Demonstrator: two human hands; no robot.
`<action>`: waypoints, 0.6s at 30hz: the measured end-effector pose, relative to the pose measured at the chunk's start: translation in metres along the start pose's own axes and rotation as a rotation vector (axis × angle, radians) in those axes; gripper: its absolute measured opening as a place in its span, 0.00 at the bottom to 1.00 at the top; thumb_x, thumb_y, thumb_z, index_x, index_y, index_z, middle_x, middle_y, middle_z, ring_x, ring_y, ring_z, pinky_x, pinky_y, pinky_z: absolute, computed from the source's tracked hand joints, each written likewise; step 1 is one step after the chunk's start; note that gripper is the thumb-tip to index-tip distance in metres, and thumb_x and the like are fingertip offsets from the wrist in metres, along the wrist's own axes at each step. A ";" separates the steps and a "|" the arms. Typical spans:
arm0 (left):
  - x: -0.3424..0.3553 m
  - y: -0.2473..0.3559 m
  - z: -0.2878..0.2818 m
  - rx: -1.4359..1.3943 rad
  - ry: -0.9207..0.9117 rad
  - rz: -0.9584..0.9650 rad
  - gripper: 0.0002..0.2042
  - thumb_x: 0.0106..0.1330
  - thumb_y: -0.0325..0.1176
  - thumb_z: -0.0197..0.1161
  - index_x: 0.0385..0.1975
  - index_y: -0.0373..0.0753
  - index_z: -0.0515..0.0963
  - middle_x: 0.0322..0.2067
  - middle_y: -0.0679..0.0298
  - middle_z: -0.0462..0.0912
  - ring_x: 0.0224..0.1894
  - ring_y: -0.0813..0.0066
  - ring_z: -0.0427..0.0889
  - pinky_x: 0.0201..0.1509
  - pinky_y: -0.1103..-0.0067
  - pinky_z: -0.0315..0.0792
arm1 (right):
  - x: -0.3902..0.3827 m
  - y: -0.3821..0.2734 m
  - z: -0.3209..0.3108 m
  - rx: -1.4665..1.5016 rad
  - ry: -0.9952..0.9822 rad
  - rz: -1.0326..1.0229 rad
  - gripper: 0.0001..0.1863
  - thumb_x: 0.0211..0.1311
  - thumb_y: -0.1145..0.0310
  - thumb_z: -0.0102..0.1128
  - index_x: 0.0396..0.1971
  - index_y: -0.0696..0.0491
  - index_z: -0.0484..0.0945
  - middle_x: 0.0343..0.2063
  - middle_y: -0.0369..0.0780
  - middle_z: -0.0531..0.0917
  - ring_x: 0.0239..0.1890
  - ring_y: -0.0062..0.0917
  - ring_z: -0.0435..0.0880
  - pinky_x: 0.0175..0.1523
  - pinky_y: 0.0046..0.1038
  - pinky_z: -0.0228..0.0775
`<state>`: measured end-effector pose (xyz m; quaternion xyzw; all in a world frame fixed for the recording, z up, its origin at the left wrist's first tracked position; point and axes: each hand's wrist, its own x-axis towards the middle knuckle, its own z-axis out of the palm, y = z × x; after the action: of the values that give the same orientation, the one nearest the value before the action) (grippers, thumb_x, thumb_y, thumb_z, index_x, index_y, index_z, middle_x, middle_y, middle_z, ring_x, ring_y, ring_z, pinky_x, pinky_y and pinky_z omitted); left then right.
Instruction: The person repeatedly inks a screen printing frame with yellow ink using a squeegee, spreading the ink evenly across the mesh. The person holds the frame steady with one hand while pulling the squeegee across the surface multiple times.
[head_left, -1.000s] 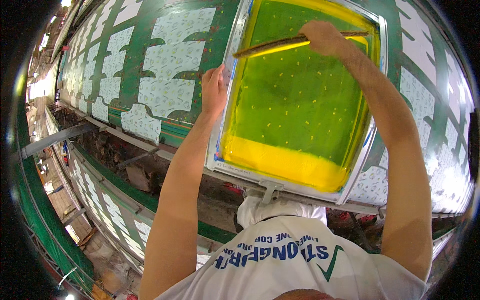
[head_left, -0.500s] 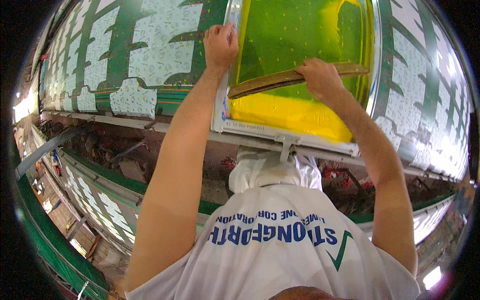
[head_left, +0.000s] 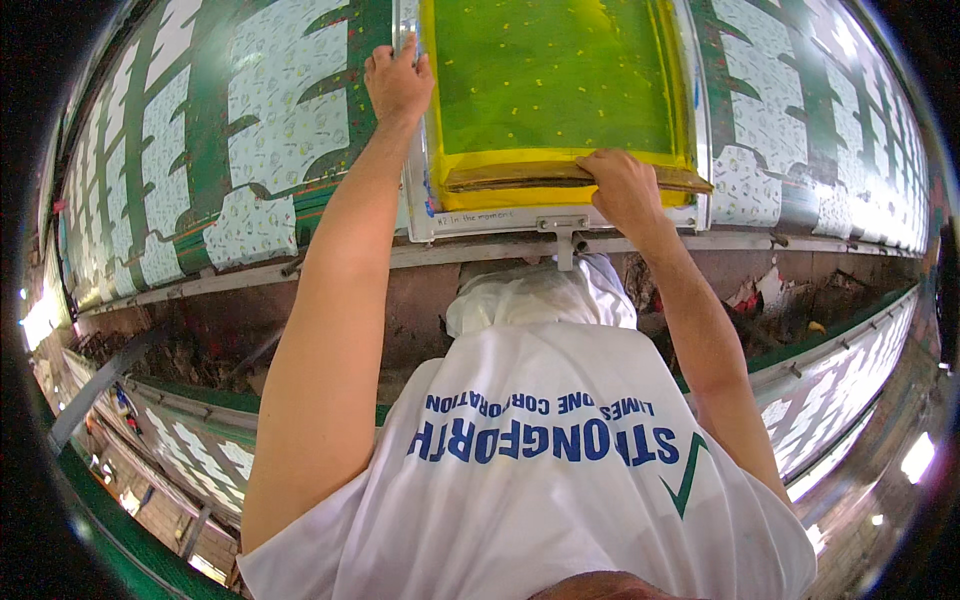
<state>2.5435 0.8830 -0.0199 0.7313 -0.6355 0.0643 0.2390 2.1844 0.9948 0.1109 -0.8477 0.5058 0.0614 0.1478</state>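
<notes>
A printing screen (head_left: pixel 421 215) with a pale metal frame and green-yellow mesh lies on the long green table. Bent over the frame's left rail, the fingers of my left hand (head_left: pixel 400 88) grip it. My right hand (head_left: pixel 625 190) is closed around the right part of a long wooden squeegee (head_left: pixel 515 178). The squeegee lies across the mesh near the screen's front edge. Yellow ink (head_left: pixel 520 196) shows along its near side, and a thin film of it covers the mesh. The squeegee's lower edge is hidden.
White fabric pieces with small prints (head_left: pixel 290 95) lie on the green table (head_left: pixel 365 60) to both sides. A metal bracket (head_left: pixel 563 235) juts from the screen's front edge above a table rail (head_left: pixel 400 254). Another long table with pale pieces (head_left: pixel 195 440) runs behind me.
My right hand has drawn the squeegee toward me, to the screen's front edge, and it now lies straighter across. The view has shifted; my left hand stays on the frame's left rail.
</notes>
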 end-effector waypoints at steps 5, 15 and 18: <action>-0.001 0.002 -0.001 0.032 0.015 -0.011 0.22 0.70 0.45 0.65 0.64 0.54 0.80 0.52 0.53 0.75 0.57 0.50 0.72 0.61 0.57 0.71 | -0.006 0.001 -0.003 -0.006 0.055 -0.043 0.11 0.55 0.74 0.62 0.39 0.51 0.85 0.38 0.44 0.86 0.47 0.41 0.87 0.49 0.44 0.82; 0.003 -0.007 0.001 0.051 0.034 0.043 0.20 0.67 0.42 0.69 0.59 0.50 0.85 0.43 0.56 0.77 0.49 0.54 0.76 0.59 0.61 0.71 | -0.034 0.005 0.012 0.139 -0.048 -0.120 0.23 0.51 0.76 0.66 0.50 0.54 0.81 0.46 0.42 0.84 0.51 0.40 0.84 0.54 0.42 0.80; 0.004 -0.009 -0.001 0.034 0.017 0.045 0.20 0.67 0.41 0.69 0.60 0.50 0.85 0.42 0.57 0.77 0.50 0.56 0.76 0.59 0.62 0.71 | -0.042 0.016 0.012 0.202 -0.044 -0.220 0.30 0.51 0.74 0.67 0.59 0.55 0.78 0.51 0.44 0.81 0.55 0.40 0.82 0.60 0.40 0.77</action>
<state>2.5535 0.8802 -0.0194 0.7203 -0.6486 0.0867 0.2302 2.1503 1.0266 0.1070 -0.8773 0.4101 0.0123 0.2492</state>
